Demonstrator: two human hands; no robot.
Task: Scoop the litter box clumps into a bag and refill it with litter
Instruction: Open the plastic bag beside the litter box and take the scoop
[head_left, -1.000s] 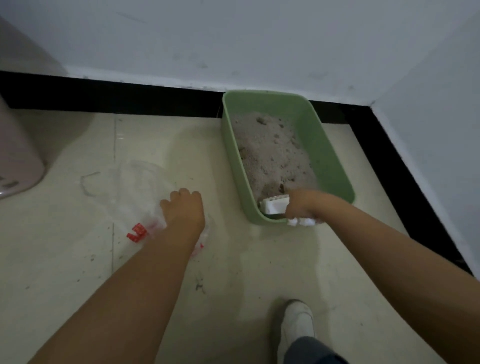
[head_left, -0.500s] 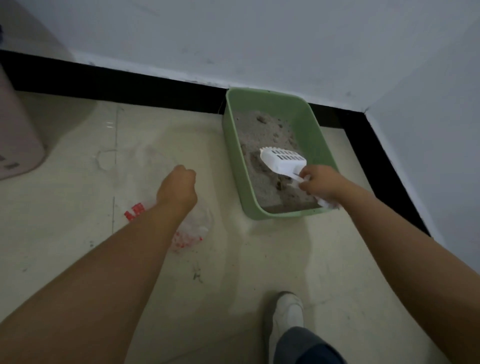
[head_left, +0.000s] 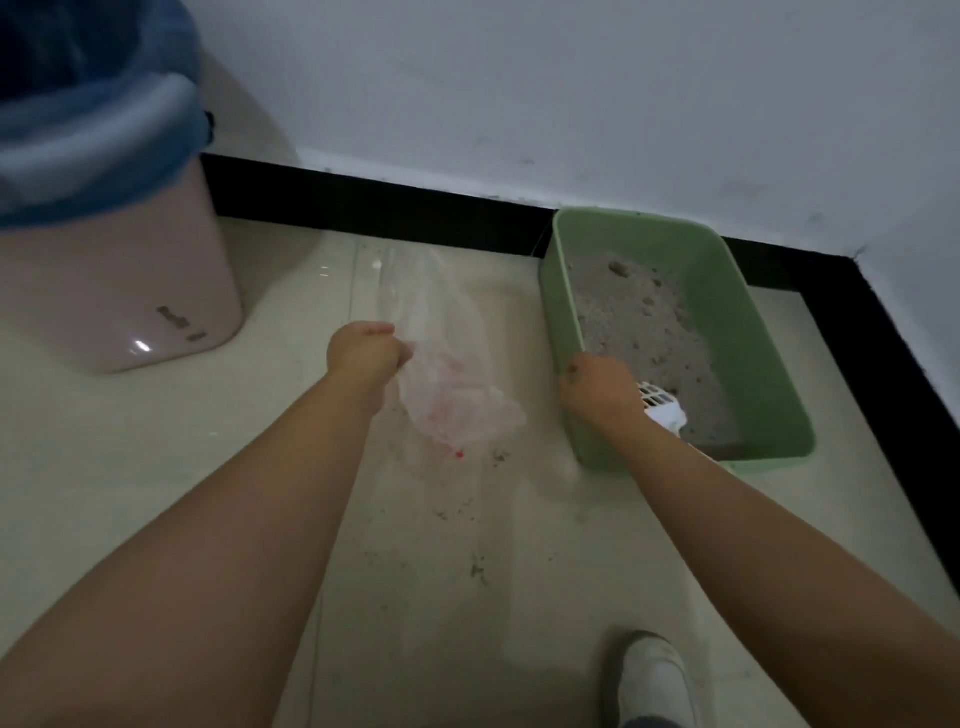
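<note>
Over the litter box (head_left: 769, 322), right hand (head_left: 597, 387) grips the scoop (head_left: 660, 408), head pointing right; left hand (head_left: 363, 351) pinches the bag (head_left: 457, 374).

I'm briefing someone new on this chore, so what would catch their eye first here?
The green litter box in the corner by the wall stands out, holding grey litter with dark clumps, and the right hand holds a white scoop at its near end. To its left, the left hand grips a clear plastic bag above the tiled floor, and a pink bin stands far left.
</note>
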